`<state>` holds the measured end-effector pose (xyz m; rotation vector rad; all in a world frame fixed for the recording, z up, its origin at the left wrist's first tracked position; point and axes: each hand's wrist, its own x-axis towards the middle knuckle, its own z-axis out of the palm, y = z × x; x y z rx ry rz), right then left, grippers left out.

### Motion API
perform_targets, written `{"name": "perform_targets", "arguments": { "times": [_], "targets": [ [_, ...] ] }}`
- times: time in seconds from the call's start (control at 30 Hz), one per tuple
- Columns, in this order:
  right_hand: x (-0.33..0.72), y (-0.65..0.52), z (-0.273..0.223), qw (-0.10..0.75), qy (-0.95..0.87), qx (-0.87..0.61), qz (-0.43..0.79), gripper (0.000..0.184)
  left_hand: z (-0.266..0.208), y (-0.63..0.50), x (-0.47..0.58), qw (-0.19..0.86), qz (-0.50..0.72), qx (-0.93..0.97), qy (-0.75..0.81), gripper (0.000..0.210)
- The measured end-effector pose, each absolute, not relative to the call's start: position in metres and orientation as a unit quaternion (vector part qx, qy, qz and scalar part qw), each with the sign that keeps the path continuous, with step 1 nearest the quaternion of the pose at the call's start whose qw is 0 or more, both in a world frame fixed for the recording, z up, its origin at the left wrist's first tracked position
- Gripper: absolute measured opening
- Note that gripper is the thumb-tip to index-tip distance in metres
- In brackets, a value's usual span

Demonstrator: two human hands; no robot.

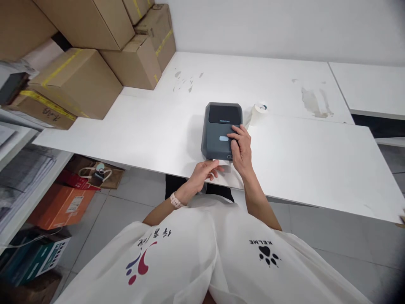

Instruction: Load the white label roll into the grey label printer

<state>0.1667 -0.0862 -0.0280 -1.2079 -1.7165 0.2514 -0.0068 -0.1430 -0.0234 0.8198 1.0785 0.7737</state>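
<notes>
Right now, a dark gray printer [218, 145] sits on a white table [300, 169], close to the front edge. A bit of white paper [223, 162] sticks out of the front of it, at the bottom. The left hand [202, 174] is just in front of the printer. Its thumb lies on top of the paper and its fingers are curled, so it looks like they pinch the paper's left side. The right hand [242, 150] lies on the right side of the printer's top. Its fingers are a bit bent and spread, and they rest there and do not grab anything. One fingertip is by a small pale button [223, 138].

Behind the printer, on the right, is a white paper roll [259, 109]. A strip of paper [249, 121] runs from it toward the back of the printer. The left wrist has a pale band [176, 200]. Big brown boxes [82, 80] with yellow tape are piled up at the far left. Down low on the left is an orange box [61, 207].
</notes>
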Motion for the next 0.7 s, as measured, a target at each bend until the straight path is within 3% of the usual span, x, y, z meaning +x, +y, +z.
{"name": "perform_targets", "arguments": {
  "times": [0.17,0.37,0.47,0.57,0.7],
  "targets": [
    [0.169,-0.086,-0.032,0.491,-0.719,-0.485,0.081,0.034,-0.022,-0.13,0.0,0.702,0.373,0.364,0.486,0.035],
    [0.174,-0.094,-0.019,0.364,-0.762,-0.535,-0.026,0.031,-0.031,-0.135,-0.01,0.659,0.361,0.448,0.484,0.039],
    [0.174,-0.098,-0.016,0.336,-0.767,-0.546,-0.023,0.032,-0.028,-0.133,-0.017,0.571,0.445,0.453,0.52,0.048],
    [0.169,-0.109,-0.024,0.365,-0.746,-0.557,0.029,0.039,-0.024,-0.129,-0.027,0.453,0.582,0.412,0.535,0.041],
    [0.16,-0.121,-0.035,0.447,-0.698,-0.554,0.078,0.056,-0.024,-0.117,-0.042,0.428,0.626,0.365,0.54,0.02]
  ]
}}
